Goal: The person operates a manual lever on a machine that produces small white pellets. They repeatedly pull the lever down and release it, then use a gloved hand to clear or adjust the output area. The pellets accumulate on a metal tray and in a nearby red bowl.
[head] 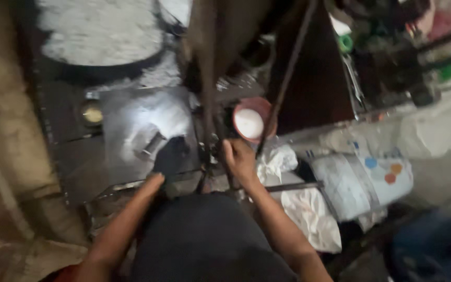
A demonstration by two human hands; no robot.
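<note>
Head view, looking down over the person's own dark-clothed lap and both bare forearms; picture blurred and dim.

Left hand: mostly lost in shadow at the near edge of a flat metal sheet, which carries a patch of white powder. A dark lump sits where the fingers should be; whether the hand is clenched or loose cannot be told. A small metal cup lies just beyond it on the sheet.

Right hand: fingers curled around a thin dark rod that rises toward the camera, grip closed on it. A second thin rod slants upward just to its right.

Round pink bowl: holds white powder, stands just beyond the right hand.

White sack with coloured spots: lies to the right, crumpled white cloth beside it.

Large dark pan heaped with white powder: top left, well apart from both hands.

Brown sacking: fills the left edge.
</note>
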